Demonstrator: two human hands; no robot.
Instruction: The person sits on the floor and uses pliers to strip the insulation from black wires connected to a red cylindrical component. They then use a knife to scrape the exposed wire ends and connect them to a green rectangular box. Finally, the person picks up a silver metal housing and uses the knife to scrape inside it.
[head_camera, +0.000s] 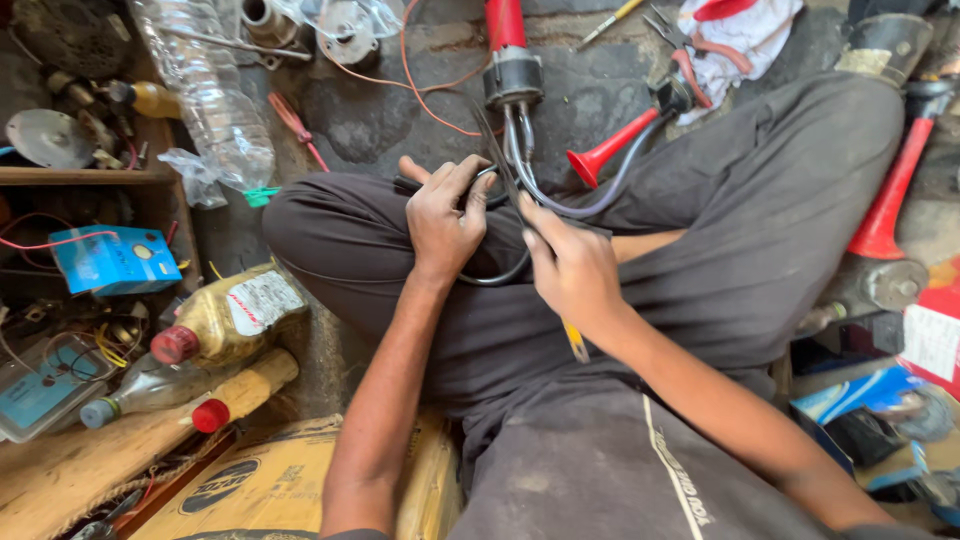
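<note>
Left hand (445, 215) and right hand (572, 265) grip grey hoses (590, 205); fingers hide the joint.

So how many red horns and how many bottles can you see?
Red horns: 2, a small one and a big one.
Bottles: 4, a clear one, an amber one, a small blue-capped one and a red-capped one.
Total: 6
</note>
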